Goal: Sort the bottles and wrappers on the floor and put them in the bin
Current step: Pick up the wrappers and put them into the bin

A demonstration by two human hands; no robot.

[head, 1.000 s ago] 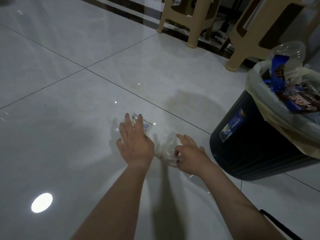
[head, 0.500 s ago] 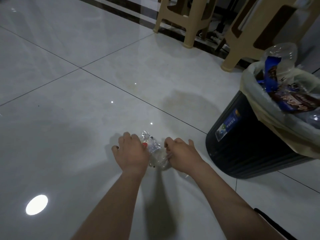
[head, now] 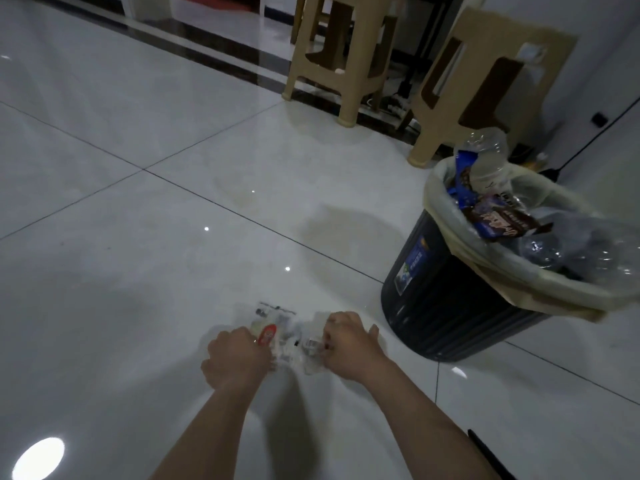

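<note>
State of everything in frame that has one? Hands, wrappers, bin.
left hand: fingers curled, gripping the clear wrappers.
right hand: fingers curled, gripping the same bunch from the other side.
clear wrappers: crumpled, bunched between both hands, not yet binned.
bin: standing, lined, heaped full.
clear bottle: in the bin, sticking up past the rim.

Glossy white floor tiles [head: 138, 116] with dark grout lines carry a bright oval glare [head: 38, 458] at lower left; two beige plastic stools [head: 332, 60] stand along a dark floor strip [head: 194, 46] near the white wall [head: 606, 46].
</note>
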